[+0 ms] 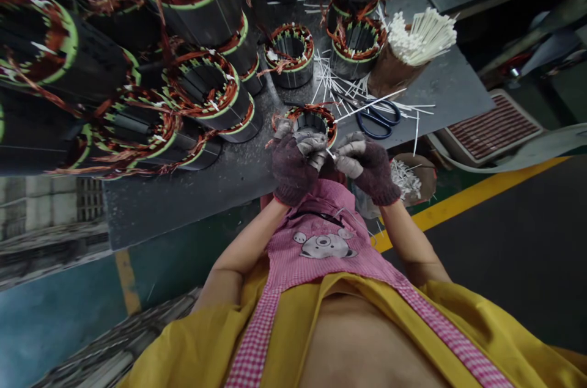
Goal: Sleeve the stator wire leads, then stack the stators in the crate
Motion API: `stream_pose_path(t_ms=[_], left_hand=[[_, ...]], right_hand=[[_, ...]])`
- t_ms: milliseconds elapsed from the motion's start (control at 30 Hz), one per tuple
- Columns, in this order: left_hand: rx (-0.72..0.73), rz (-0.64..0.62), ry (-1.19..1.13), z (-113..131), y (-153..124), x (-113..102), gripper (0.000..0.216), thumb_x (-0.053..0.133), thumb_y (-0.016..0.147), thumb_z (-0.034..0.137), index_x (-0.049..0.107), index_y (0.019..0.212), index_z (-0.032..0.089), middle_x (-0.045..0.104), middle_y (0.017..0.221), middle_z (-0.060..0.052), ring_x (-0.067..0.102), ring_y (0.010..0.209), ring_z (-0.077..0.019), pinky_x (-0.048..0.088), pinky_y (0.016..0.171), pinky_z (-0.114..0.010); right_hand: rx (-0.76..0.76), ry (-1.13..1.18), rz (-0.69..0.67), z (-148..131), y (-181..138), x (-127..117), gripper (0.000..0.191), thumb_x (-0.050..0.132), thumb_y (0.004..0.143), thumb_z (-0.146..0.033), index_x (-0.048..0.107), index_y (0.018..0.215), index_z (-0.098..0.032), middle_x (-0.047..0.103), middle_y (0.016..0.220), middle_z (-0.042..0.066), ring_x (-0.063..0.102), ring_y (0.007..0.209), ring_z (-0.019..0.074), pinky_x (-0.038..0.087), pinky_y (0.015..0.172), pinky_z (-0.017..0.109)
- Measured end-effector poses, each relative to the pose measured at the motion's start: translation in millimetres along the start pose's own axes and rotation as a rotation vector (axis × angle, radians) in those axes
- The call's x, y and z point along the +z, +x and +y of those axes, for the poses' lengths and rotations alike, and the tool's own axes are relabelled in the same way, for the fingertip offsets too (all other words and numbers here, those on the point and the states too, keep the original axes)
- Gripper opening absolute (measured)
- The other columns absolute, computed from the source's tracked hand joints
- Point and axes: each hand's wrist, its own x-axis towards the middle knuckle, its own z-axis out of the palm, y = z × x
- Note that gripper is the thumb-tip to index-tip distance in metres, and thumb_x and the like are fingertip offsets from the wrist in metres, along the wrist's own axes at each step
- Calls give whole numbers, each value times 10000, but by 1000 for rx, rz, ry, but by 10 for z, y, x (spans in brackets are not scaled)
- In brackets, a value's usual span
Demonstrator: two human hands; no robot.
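Observation:
Close in front of me, a small motor stator (331,122) with copper windings stands at the table's near edge. My left hand (296,165), in a dark glove with wrapped fingertips, is closed against its near left rim. A short piece of thin white strip (331,154) shows between my two hands. My right hand (369,169), gloved the same way, pinches the end of that strip just right of the stator. Black-handled scissors (378,119) lie beyond my right hand, with loose white strips (332,85) around them.
Several larger stators (206,95) stand stacked at the left, copper leads hanging out. A brown container (397,73) holds a bundle of white strips. Below the table's right edge are a tub of white scraps (410,180) and a crate (493,125).

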Motion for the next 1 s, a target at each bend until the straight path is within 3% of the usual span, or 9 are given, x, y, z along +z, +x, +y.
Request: stream_pose_path(t_ms=[200, 300, 367, 500, 633, 767, 900, 1000], left_hand=[[-12, -64, 1, -22, 1, -17, 170, 672, 1084, 326, 774, 964, 261, 869, 1106, -35, 827, 1143, -248, 550, 1261, -560], [22, -79, 0, -52, 11, -53, 125, 733, 1039, 340, 778, 940, 278, 879, 1102, -37, 834, 1121, -270, 489, 1318, -607], [64, -75, -32, -39, 22, -108, 108, 735, 1038, 350, 786, 966, 288, 882, 1111, -30, 837, 1118, -269, 463, 1336, -624], [41, -59, 1, 65, 26, -200, 88, 737, 978, 218, 788, 970, 289, 883, 1116, -34, 841, 1118, -267, 569, 1226, -575], [10, 53, 66, 139, 25, -148, 194, 782, 897, 143, 802, 1000, 306, 881, 1097, -33, 841, 1073, -298, 578, 1214, -613], [-75, 90, 81, 206, 24, -88, 146, 823, 888, 199, 812, 975, 316, 874, 1099, -56, 828, 1099, -340, 573, 1220, -647], [-51, 63, 79, 209, -1, -53, 87, 809, 910, 258, 832, 976, 310, 866, 1052, -65, 817, 1083, -340, 528, 1261, -649], [-25, 44, 107, 182, -10, -90, 72, 807, 914, 280, 830, 981, 291, 857, 1041, -68, 809, 1062, -327, 502, 1292, -625]], right_hand=[[146, -141, -13, 105, 35, 54, 206, 826, 950, -428, 846, 848, -250, 783, 780, 14, 675, 736, 209, 571, 742, 362], [131, -263, -22, 126, 35, 35, 176, 814, 945, -386, 840, 840, -247, 781, 775, 16, 679, 762, 212, 549, 760, 352], [76, -324, -10, 79, 21, 20, 202, 796, 961, -399, 822, 834, -244, 780, 782, 22, 683, 774, 213, 537, 767, 352], [-101, -377, 9, -51, -8, 51, 212, 745, 1027, -434, 817, 996, -238, 812, 898, 52, 726, 802, 233, 549, 755, 368], [-339, -529, 95, -128, 23, 80, 169, 691, 1048, -365, 831, 1067, -272, 822, 924, 91, 755, 840, 298, 575, 757, 433], [-280, -216, 178, -378, 58, 31, 132, 700, 1055, -349, 823, 1097, -325, 848, 1000, 69, 797, 888, 300, 647, 756, 438], [-14, 186, 33, -688, 155, 103, 299, 687, 1084, -436, 726, 833, -280, 721, 713, 4, 657, 598, 198, 548, 523, 312], [27, 320, 43, -808, 250, 182, 407, 754, 1040, -514, 656, 744, -251, 662, 655, -7, 603, 579, 170, 525, 526, 283]])
